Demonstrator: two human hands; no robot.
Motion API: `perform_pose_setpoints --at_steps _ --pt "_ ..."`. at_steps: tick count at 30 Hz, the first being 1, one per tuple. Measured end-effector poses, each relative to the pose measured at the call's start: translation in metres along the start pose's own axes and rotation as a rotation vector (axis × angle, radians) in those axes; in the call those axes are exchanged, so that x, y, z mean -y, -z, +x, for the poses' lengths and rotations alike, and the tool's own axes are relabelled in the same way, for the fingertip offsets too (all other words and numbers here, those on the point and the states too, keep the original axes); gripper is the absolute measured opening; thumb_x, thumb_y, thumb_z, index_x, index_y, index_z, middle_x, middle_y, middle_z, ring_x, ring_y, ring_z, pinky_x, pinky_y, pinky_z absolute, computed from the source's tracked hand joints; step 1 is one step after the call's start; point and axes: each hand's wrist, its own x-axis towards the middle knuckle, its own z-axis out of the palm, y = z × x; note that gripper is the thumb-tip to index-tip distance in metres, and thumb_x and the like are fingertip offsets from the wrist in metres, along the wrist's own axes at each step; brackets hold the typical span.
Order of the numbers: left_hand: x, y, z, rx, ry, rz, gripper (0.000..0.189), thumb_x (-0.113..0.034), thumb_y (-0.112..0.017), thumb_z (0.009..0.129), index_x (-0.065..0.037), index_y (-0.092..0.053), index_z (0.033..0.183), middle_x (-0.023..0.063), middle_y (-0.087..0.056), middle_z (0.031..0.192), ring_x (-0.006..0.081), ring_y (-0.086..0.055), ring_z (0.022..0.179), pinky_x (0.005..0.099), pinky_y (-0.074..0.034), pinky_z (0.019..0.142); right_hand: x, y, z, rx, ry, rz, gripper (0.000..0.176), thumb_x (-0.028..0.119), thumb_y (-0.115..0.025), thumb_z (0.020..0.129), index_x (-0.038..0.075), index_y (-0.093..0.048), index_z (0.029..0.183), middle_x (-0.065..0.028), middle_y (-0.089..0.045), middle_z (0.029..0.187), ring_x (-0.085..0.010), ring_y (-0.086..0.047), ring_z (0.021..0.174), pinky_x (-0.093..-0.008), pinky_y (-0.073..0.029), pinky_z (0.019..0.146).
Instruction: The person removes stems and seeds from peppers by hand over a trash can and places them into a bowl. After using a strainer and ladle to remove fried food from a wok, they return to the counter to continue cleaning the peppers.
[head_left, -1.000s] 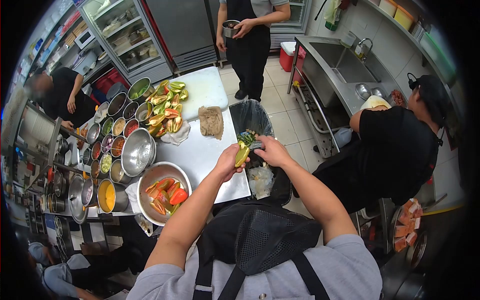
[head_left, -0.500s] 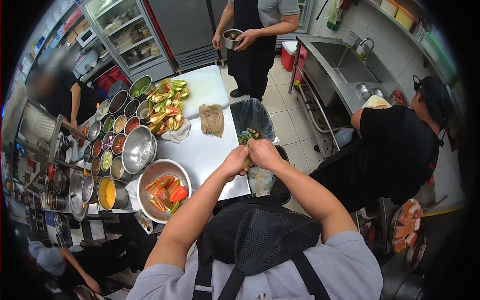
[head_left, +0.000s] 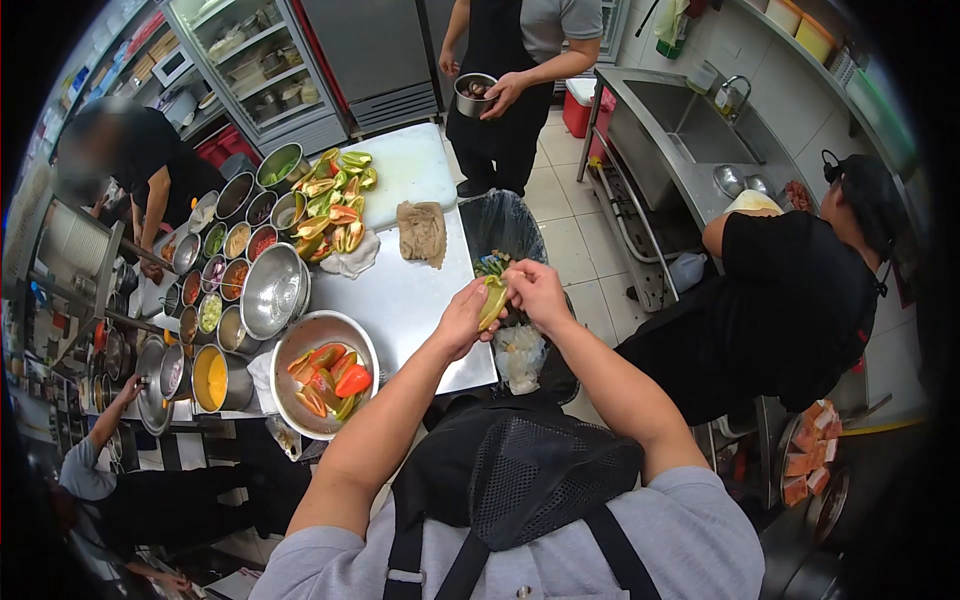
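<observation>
Over the lined trash bin (head_left: 508, 225), my left hand (head_left: 462, 318) holds a yellow-green pepper piece (head_left: 491, 303) with its hollow side showing. The fingers of my right hand (head_left: 537, 294) are pinched at the pepper's upper edge; whether they grip a bit of it is too small to tell. Green scraps lie in the bin just beyond my hands. To the left, a steel bowl (head_left: 281, 372) contains red and green pepper pieces (head_left: 328, 372). More cut peppers (head_left: 335, 205) are heaped beside the white cutting board (head_left: 405, 180).
A folded brown cloth (head_left: 422, 234) lies on the steel table (head_left: 400, 330). Many metal containers stand at the left. A person (head_left: 510, 90) holding a small pot stands beyond the bin, another (head_left: 770, 290) works at the right near the sink (head_left: 690, 118), others at the left.
My hands have parted slightly, and the pepper piece now shows between them. The person across lowered the pot a little; the person at lower left reached an arm toward the table.
</observation>
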Motion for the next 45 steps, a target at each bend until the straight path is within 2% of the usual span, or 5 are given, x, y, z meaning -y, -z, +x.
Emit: perform_pose_setpoints --at_steps 7,13,18,37,45 --pt "-0.025 0.008 0.016 -0.271 -0.706 1.054 0.056 -0.016 -0.057 0.097 -0.017 -0.038 0.150 0.0164 -0.061 0.109 0.0300 -0.061 0.099 0.0367 -0.051 0.088 -0.047 0.065 0.011 0.101 0.079 -1.048 0.047 0.002 -0.055 0.077 0.001 -0.062 0.123 -0.0251 -0.062 0.114 -0.0446 -0.056 0.112 -0.0444 -0.045 0.099" --pt "-0.075 -0.043 0.010 -0.678 -1.111 1.058 0.071 0.005 -0.059 0.083 -0.021 -0.046 0.147 0.0202 -0.052 0.123 0.0361 -0.054 0.109 0.0420 -0.046 0.093 -0.028 0.057 0.010 -0.114 -0.088 -0.132 0.055 0.038 -0.051 0.098 0.003 -0.047 0.139 -0.0152 -0.054 0.138 -0.0316 -0.046 0.133 -0.0433 -0.035 0.109" --pt "0.010 -0.040 0.052 -0.162 -0.711 1.495 0.069 -0.005 -0.062 0.081 -0.027 -0.048 0.145 0.0190 -0.053 0.125 0.0398 -0.056 0.107 0.0443 -0.049 0.091 -0.010 0.040 -0.004 0.023 -0.283 0.601 0.085 0.074 -0.029 0.095 0.008 -0.036 0.147 -0.0121 -0.036 0.154 -0.0277 -0.029 0.144 -0.0522 -0.023 0.113" --pt "-0.029 0.239 -0.148 -0.252 0.151 1.261 0.066 -0.017 -0.073 0.081 -0.009 -0.049 0.141 0.0228 -0.055 0.135 0.0375 -0.053 0.125 0.0431 -0.043 0.106 -0.118 0.079 -0.038 -0.078 -0.581 -0.288 0.044 0.045 -0.051 0.100 0.017 -0.055 0.134 -0.0020 -0.054 0.131 -0.0191 -0.046 0.119 -0.0441 -0.040 0.093" --pt "-0.169 0.303 0.005 -0.882 -0.311 1.439 0.060 -0.014 -0.070 0.079 -0.002 -0.050 0.134 0.0235 -0.057 0.128 0.0407 -0.055 0.118 0.0466 -0.047 0.098 -0.080 0.036 -0.043 0.039 -0.592 -0.453 0.040 0.034 -0.058 0.099 0.012 -0.056 0.132 -0.0031 -0.061 0.121 -0.0174 -0.055 0.111 -0.0354 -0.044 0.091"
